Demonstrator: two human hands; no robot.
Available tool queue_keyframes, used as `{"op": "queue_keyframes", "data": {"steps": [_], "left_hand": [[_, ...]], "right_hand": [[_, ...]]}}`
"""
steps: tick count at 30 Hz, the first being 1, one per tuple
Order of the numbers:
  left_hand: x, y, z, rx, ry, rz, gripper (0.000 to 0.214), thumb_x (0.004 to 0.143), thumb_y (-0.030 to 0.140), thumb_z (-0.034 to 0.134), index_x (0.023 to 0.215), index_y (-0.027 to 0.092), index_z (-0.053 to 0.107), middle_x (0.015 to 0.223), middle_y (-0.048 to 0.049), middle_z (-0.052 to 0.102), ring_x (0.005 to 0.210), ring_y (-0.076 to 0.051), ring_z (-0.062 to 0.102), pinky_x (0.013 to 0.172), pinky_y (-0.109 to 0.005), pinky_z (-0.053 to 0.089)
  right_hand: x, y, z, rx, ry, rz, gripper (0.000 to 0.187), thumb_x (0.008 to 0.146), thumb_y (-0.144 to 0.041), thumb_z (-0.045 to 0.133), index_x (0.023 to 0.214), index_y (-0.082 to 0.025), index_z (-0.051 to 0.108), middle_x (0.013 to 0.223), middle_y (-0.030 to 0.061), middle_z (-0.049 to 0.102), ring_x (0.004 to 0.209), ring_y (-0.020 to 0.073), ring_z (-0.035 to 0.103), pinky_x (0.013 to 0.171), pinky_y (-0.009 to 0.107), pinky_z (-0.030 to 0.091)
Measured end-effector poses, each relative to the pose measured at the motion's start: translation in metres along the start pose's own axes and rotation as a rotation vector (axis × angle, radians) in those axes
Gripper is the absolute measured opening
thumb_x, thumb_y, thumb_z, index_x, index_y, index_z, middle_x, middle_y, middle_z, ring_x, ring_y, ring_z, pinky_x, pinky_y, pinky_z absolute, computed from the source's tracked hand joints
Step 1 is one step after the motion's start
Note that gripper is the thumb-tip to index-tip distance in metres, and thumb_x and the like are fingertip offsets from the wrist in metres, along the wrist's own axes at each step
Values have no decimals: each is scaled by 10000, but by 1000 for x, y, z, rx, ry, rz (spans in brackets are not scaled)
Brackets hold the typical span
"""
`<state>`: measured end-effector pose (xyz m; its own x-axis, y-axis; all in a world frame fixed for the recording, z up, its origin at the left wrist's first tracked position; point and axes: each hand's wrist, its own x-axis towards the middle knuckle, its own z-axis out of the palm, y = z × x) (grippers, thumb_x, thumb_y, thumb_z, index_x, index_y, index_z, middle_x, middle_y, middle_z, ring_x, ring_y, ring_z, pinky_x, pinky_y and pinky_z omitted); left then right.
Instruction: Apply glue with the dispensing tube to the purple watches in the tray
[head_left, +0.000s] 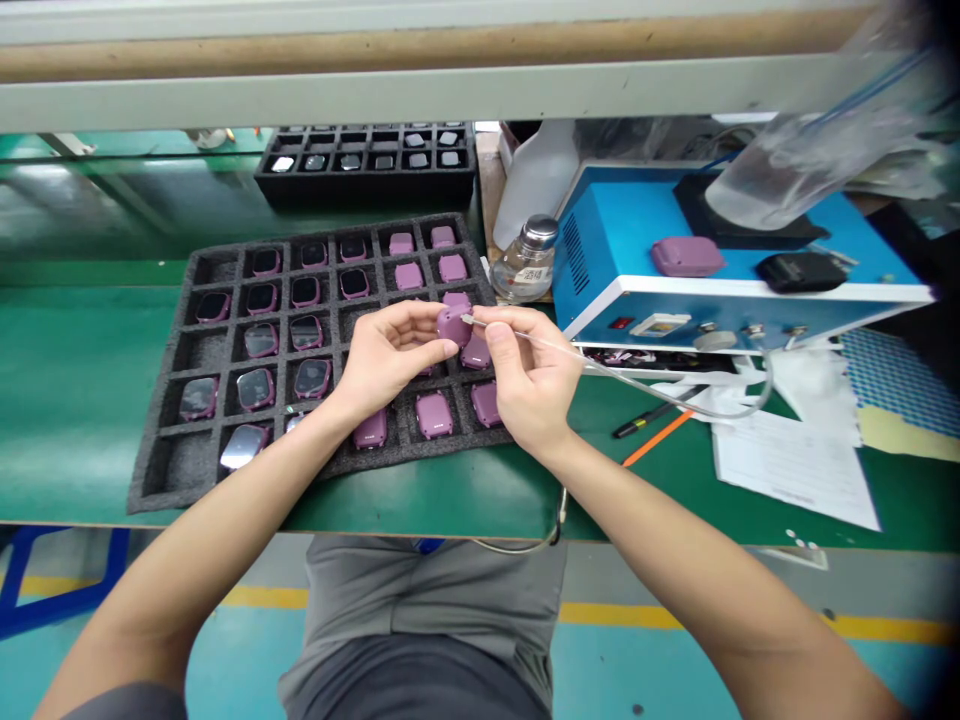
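Note:
My left hand (386, 352) is closed around a small purple watch case (454, 324), held above the foam tray. My right hand (525, 375) pinches a thin clear tube with a metal needle tip (469, 319), and the tip touches the case's right edge. The tube (675, 395) curves away to the right toward the blue machine. Under both hands lies the dark grey foam tray (176, 350), its cells holding several purple watch cases, some screen up on the left, some back up on the right.
A blue machine (637, 260) stands at right with a purple case (686, 256) and a black case (801, 271) on top. A small glass bottle (526, 262) and white jug sit behind the tray. A second black tray (367, 165) lies farther back. Papers and pens lie at right.

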<state>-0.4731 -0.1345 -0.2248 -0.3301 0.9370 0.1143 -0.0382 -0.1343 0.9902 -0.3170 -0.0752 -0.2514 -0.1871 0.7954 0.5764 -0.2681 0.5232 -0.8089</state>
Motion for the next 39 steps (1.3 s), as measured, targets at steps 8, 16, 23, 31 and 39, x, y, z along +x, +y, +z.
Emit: {"op": "queue_keyframes", "data": {"steps": [8,16,23,31,39], "left_hand": [[-1,1,1,6,11,-4,502,567,267,990,1005,142,779,950,-67,793,866,-187,757,882,-325,629],[-2,1,1,-4,11,-7,499,568,243,990,1013,142,786,959,-66,798,865,-181,757,871,-314,628],[-2,1,2,-16,18,-1,466,580,211,975,999,141,784,931,-56,800,844,-160,755,822,-270,623],[-2,2,1,12,12,0,460,608,261,970,1010,143,780,937,-63,799,849,-167,754,818,-278,622],[0,9,2,34,47,-30,517,540,284,1003,988,145,787,904,-68,794,821,-174,744,798,-282,629]], "right_hand": [[-1,1,0,19,-1,-1,140,1002,-298,661,1031,-208,764,1035,68,761,969,188,739,895,347,639],[0,0,1,29,2,13,135,1002,-283,658,1027,-206,766,1029,69,757,964,181,737,887,334,639],[1,1,2,29,5,15,139,1001,-313,663,1019,-215,761,1023,62,758,964,177,733,893,330,640],[1,1,2,50,0,30,130,999,-293,662,1022,-216,763,1022,56,756,948,166,733,881,309,635],[5,3,4,38,5,13,151,1000,-319,653,1005,-205,753,1022,64,760,959,167,731,872,295,620]]}}
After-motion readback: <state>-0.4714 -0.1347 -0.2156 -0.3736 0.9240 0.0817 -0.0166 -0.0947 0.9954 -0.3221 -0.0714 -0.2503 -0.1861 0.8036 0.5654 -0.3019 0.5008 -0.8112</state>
